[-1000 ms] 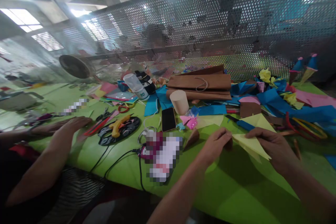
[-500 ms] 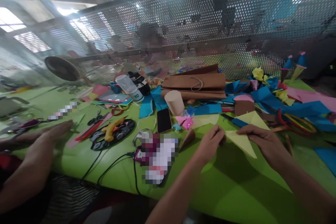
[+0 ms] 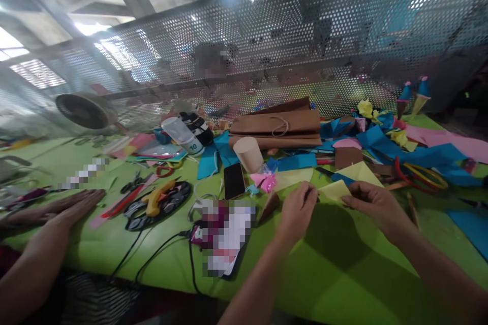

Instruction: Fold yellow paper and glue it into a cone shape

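Between my two hands a piece of pale yellow paper [image 3: 334,191] is held just above the green table. My left hand [image 3: 299,207] pinches its left end, fingers closed. With thumb and fingers, my right hand [image 3: 369,202] grips the right side. Behind the hands lie another yellow sheet [image 3: 360,172] and a dark tool with a blue handle [image 3: 342,178], partly covered. A small folded brown paper [image 3: 269,206] stands left of my left hand, near a pink paper piece [image 3: 270,182].
Left of me lie a phone with a lit screen [image 3: 232,241], a dark phone [image 3: 234,181] and a yellow-handled glue gun [image 3: 155,198]. A co-worker's hands [image 3: 72,205] rest at far left. Rolled brown paper [image 3: 274,129], a cream cylinder [image 3: 248,154] and red-and-yellow scissors [image 3: 419,175] sit behind.
The yellow paper has turned: its pointed corner, which hung down between my hands, no longer shows. The whole view has shifted slightly. My hands keep their hold.
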Demonstrator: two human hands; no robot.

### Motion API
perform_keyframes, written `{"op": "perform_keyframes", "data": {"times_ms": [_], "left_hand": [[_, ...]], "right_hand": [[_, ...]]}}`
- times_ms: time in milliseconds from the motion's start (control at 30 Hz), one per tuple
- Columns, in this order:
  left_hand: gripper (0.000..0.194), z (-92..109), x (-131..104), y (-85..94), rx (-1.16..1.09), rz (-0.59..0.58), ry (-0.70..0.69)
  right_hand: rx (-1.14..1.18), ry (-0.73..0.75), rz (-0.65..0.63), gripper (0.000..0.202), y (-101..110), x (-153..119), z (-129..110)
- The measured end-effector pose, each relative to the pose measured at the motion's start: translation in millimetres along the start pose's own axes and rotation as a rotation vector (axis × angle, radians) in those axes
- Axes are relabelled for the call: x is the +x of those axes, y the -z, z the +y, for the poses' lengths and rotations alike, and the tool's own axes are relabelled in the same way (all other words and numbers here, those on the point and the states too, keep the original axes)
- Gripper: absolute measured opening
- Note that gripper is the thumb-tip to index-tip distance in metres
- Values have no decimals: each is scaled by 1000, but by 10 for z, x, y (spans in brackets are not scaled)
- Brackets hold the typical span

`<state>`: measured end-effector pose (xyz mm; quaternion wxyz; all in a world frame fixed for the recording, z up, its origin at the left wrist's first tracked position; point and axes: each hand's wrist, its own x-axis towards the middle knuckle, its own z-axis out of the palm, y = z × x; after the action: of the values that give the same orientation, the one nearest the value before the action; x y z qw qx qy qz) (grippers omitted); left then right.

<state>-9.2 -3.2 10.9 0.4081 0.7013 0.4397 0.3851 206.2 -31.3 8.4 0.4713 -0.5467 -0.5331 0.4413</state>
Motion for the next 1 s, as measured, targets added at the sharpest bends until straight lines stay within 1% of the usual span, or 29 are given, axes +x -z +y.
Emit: {"op": "perform_keyframes", "data": {"times_ms": [67, 167, 233, 267, 333, 433, 500, 533, 600, 667, 733, 833, 933, 1000], "left_hand": [[23, 25, 0, 23, 87, -31, -38], [25, 43, 2, 11, 128, -132, -76], [31, 25, 4, -21, 128, -165, -57], [34, 8, 4, -38, 110, -162, -37], [36, -31, 6, -65, 29, -125, 14], [36, -78, 12, -80, -102, -33, 87], [38, -96, 15, -82, -143, 27, 110], [38, -102, 15, -85, -150, 51, 111], [38, -114, 11, -97, -155, 79, 98], [38, -126, 1, -116, -140, 82, 76], [36, -139, -11, -134, -108, 76, 51], [36, -142, -19, -138, -74, 34, 34], [39, -120, -11, -107, -56, -65, 39], [38, -99, -2, -80, -32, -127, 45]], "right_hand": [[-31, 33, -25, 34, -7, -10, -5], [-98, 76, -53, 27, -31, -34, 3], [-129, 84, -63, 25, -37, -44, 16], [-123, 79, -64, 26, -33, -46, 20], [-69, 58, -34, 28, -6, -41, 17], [50, 35, 67, 33, 63, -27, -11], [119, 37, 122, 37, 97, -23, -30], [144, 39, 123, 40, 102, -25, -35], [161, 42, 72, 43, 87, -31, -36], [143, 46, -1, 44, 47, -38, -22], [111, 48, -32, 41, 5, -41, 0], [33, 69, -9, 34, -21, -32, 31], [-19, 116, 27, 31, -2, -14, 44], [-19, 119, 34, 30, 19, -3, 48]]}}
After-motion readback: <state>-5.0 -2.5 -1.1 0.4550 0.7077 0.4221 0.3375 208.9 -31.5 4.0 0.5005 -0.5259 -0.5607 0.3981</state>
